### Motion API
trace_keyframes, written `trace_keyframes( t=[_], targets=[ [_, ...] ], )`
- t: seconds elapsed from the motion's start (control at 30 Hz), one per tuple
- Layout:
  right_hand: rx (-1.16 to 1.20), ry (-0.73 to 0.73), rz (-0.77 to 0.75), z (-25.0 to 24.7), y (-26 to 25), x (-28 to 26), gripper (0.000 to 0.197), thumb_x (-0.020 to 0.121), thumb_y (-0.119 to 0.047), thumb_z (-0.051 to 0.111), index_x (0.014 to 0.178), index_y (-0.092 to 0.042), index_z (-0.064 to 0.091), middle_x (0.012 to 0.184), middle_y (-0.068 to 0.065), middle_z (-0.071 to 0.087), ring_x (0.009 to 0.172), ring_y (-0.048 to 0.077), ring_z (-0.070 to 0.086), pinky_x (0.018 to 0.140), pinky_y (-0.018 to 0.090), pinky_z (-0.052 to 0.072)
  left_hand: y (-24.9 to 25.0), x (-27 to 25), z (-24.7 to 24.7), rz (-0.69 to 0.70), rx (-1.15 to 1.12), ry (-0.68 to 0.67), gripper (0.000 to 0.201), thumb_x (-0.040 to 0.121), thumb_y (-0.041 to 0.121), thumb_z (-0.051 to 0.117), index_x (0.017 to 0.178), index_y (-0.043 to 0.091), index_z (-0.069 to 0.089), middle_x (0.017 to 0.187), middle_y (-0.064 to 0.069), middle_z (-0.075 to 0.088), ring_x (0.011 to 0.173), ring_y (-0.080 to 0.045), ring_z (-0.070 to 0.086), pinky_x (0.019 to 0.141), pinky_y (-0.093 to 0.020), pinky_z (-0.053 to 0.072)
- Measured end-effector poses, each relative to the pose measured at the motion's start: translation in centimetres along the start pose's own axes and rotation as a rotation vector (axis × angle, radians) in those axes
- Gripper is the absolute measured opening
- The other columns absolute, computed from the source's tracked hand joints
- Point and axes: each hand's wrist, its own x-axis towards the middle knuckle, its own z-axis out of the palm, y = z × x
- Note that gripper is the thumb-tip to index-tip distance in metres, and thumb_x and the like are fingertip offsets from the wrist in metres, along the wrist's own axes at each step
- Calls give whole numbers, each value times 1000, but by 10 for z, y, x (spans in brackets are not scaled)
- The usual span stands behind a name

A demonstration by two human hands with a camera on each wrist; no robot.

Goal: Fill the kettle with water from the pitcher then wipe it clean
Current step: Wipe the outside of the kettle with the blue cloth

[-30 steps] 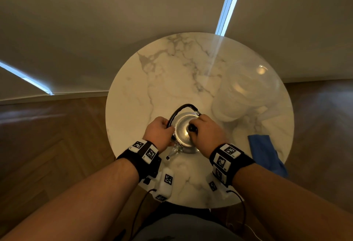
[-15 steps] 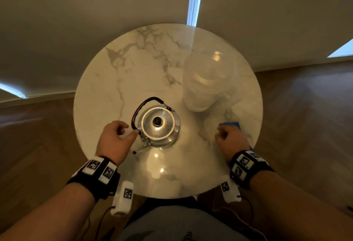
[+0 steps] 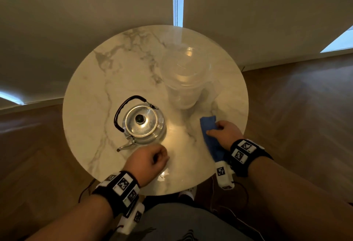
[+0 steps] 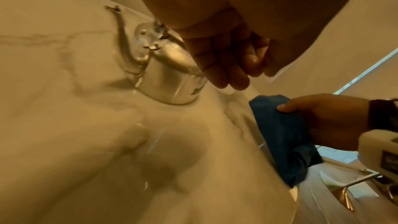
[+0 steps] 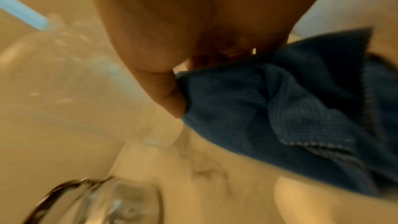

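Observation:
A small shiny metal kettle [image 3: 142,124] with its lid on and a black handle folded to the left stands on the round marble table [image 3: 91,97], spout toward me. Behind it to the right stands a clear plastic pitcher [image 3: 183,82]. My right hand [image 3: 222,134] grips a blue cloth [image 3: 210,132] at the table's right front, right of the kettle. The cloth [image 5: 269,117] shows bunched under the thumb in the right wrist view. My left hand [image 3: 152,157] hovers in front of the kettle [image 4: 163,77], fingers curled and empty.
The table's front edge lies just beyond my wrists, with my lap below it. Wooden floor surrounds the table and pale blinds hang behind it. A wet sheen shows on the marble in front of the kettle.
Both hands left the kettle's lid. The right hand went to the right and took hold of the blue cloth; the left hand drew back to the front of the kettle.

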Motion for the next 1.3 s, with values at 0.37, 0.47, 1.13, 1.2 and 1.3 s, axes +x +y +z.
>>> trace_keyframes(
  t=[0.37, 0.47, 1.13, 1.2, 1.3],
  targets=[
    [335, -235, -641, -28, -78, -77, 44, 87, -6, 69, 125, -26, 59, 107, -1, 74, 99, 13, 71, 87, 34, 58, 96, 56, -54, 157, -250, 218, 38, 84, 35, 74, 120, 27, 66, 103, 10, 72, 96, -4, 69, 83, -22, 56],
    [483, -261, -622, -36, -82, -81, 49, 82, -16, 79, 126, -24, 59, 104, 17, 73, 98, 30, 72, 87, 47, 59, 110, 51, -68, 241, -253, 291, 19, 89, 14, 73, 107, 21, 72, 97, 8, 75, 92, -3, 69, 81, -14, 51],
    [894, -667, -262, 20, -105, -89, 37, 94, -21, 66, 130, -18, 61, 120, 10, 72, 104, 29, 71, 81, 44, 60, 54, 26, -63, 3, -834, 267, 28, 91, 9, 59, 116, 22, 60, 100, -19, 72, 95, -26, 67, 88, -41, 53],
    [936, -606, -203, 28, -108, -83, 34, 97, -17, 62, 131, -16, 59, 123, 13, 71, 109, 34, 70, 83, 49, 59, 45, 30, -62, -28, -766, 320, 30, 89, 10, 65, 114, 28, 63, 102, -20, 71, 88, -22, 65, 86, -42, 54],
    [846, -421, -214, 34, -112, -71, 28, 99, -11, 57, 126, -19, 60, 115, 16, 73, 94, 33, 73, 72, 43, 62, 20, 34, -74, -147, -521, 452, 33, 86, 11, 74, 113, 28, 62, 105, 3, 70, 91, -8, 65, 86, -32, 55]
  ],
)
